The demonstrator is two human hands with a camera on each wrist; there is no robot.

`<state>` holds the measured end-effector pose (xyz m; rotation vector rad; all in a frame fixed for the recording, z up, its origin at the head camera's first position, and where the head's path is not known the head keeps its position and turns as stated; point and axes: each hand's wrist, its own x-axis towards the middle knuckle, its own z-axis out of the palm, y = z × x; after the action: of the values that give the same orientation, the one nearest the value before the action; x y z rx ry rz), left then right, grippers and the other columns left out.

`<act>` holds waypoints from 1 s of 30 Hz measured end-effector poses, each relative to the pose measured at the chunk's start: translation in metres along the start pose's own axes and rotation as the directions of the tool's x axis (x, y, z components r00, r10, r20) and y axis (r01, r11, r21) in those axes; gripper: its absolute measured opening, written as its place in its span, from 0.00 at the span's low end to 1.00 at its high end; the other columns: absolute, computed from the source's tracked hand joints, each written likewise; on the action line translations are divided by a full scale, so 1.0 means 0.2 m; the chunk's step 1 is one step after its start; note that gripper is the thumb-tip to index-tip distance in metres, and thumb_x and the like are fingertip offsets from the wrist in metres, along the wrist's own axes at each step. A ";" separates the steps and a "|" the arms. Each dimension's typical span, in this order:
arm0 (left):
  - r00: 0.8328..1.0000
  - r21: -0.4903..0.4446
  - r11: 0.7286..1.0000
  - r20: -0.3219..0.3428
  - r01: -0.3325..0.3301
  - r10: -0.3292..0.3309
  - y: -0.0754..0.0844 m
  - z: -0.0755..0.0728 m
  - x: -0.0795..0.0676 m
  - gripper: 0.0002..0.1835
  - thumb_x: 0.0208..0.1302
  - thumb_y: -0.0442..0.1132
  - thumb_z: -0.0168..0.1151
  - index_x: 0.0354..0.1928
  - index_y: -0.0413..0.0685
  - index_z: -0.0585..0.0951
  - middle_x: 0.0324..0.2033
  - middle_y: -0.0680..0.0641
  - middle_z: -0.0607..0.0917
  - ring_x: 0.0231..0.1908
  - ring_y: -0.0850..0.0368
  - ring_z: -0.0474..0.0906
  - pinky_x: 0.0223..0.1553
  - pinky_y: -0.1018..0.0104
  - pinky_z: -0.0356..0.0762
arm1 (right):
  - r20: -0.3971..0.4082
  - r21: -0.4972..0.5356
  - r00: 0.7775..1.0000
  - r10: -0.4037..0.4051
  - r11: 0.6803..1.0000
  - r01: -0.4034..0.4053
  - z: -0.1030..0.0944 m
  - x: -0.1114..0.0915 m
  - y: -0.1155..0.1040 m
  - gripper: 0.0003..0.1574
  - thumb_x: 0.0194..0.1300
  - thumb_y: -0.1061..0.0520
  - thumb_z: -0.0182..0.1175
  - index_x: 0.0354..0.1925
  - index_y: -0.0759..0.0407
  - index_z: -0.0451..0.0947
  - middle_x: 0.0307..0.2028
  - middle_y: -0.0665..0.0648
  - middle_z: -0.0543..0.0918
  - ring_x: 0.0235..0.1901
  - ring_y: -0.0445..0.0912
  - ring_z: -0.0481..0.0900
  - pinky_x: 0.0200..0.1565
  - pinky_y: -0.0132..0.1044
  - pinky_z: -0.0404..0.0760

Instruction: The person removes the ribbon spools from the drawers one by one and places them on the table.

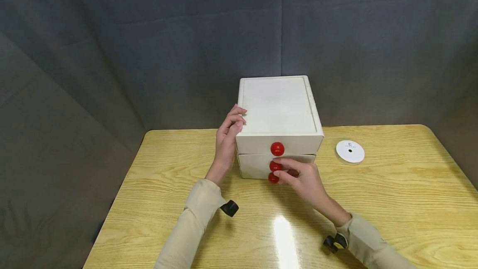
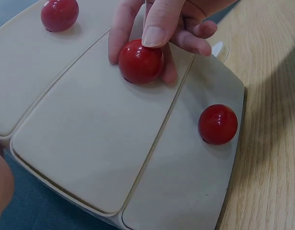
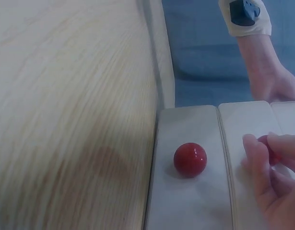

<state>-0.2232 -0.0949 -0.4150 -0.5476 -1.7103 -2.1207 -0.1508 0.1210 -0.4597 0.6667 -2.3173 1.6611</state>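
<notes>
Right grip [image 1: 305,178] pinching middle knob [image 1: 274,166], left grip [image 1: 227,137] spread against cabinet [image 1: 278,107], illegible print [image 1: 350,146] on disc [image 1: 354,155]

And here's the table [image 1: 157,202], pale yellow wood, its wavy grain running out to both sides of the right hand's [image 1: 304,177] grip on the middle red knob [image 1: 275,166]. Standing right on it, directly behind that grip: a white chest of drawers [image 1: 278,105], front facing the person. Over to the right of the grip, a white disc [image 1: 350,151] lies flat, dark hole in its middle, small print above that, apart from the chest of drawers. Nearer the person than the grip, a bright streak of glare [image 1: 285,244] gleams off the glossy top!
</notes>
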 end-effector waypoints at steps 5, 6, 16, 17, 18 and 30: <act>1.000 0.004 1.000 -0.005 0.004 -0.004 0.00 0.00 0.00 0.10 0.70 0.35 0.52 0.35 0.57 0.80 0.53 0.58 0.81 0.77 0.51 0.56 0.79 0.58 0.50 | 0.010 0.002 0.999 -0.030 1.000 0.030 -0.01 -0.03 -0.01 0.16 0.60 0.71 0.71 0.48 0.66 0.87 0.38 0.61 0.90 0.25 0.42 0.88 0.27 0.31 0.87; 1.000 0.003 1.000 -0.004 0.004 -0.004 0.00 0.00 0.00 0.10 0.70 0.35 0.52 0.35 0.57 0.80 0.52 0.58 0.81 0.77 0.50 0.56 0.79 0.58 0.50 | 0.012 0.007 0.999 -0.038 0.999 0.038 -0.01 -0.03 -0.01 0.16 0.60 0.71 0.71 0.48 0.66 0.87 0.38 0.62 0.90 0.26 0.41 0.88 0.27 0.31 0.87; 1.000 0.005 1.000 -0.005 -0.004 0.004 0.00 0.00 0.00 0.10 0.70 0.34 0.51 0.35 0.57 0.79 0.52 0.57 0.81 0.77 0.50 0.56 0.79 0.58 0.49 | 0.044 0.011 0.997 -0.060 0.998 0.060 -0.02 -0.09 -0.05 0.16 0.61 0.71 0.70 0.49 0.65 0.87 0.39 0.62 0.90 0.23 0.41 0.87 0.23 0.34 0.87; 1.000 0.005 1.000 -0.006 -0.001 0.001 0.00 0.00 0.00 0.10 0.70 0.35 0.51 0.34 0.57 0.79 0.52 0.57 0.81 0.77 0.50 0.56 0.79 0.58 0.49 | 0.046 0.014 0.997 -0.064 0.998 0.064 -0.02 -0.10 -0.05 0.16 0.61 0.71 0.70 0.49 0.66 0.87 0.40 0.63 0.90 0.24 0.40 0.87 0.24 0.34 0.87; 1.000 0.007 1.000 -0.007 0.001 -0.001 0.00 0.00 0.00 0.10 0.70 0.35 0.51 0.35 0.57 0.79 0.52 0.58 0.81 0.77 0.50 0.56 0.79 0.58 0.50 | 0.048 0.014 0.996 -0.070 0.997 0.070 -0.02 -0.10 -0.05 0.16 0.61 0.71 0.70 0.49 0.66 0.87 0.40 0.63 0.90 0.24 0.38 0.86 0.25 0.34 0.87; 1.000 -0.015 1.000 -0.009 0.005 -0.006 0.00 0.01 0.00 0.10 0.70 0.34 0.51 0.35 0.57 0.79 0.52 0.58 0.81 0.77 0.50 0.56 0.79 0.58 0.49 | 0.036 -0.038 0.993 -0.113 0.993 0.114 -0.01 -0.15 -0.09 0.16 0.59 0.71 0.72 0.47 0.65 0.88 0.40 0.61 0.90 0.23 0.40 0.85 0.25 0.27 0.84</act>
<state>-0.2238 -0.0937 -0.4151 -0.5369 -1.6936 -2.1386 -0.1167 0.1249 -0.4571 0.8080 -2.2829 1.5614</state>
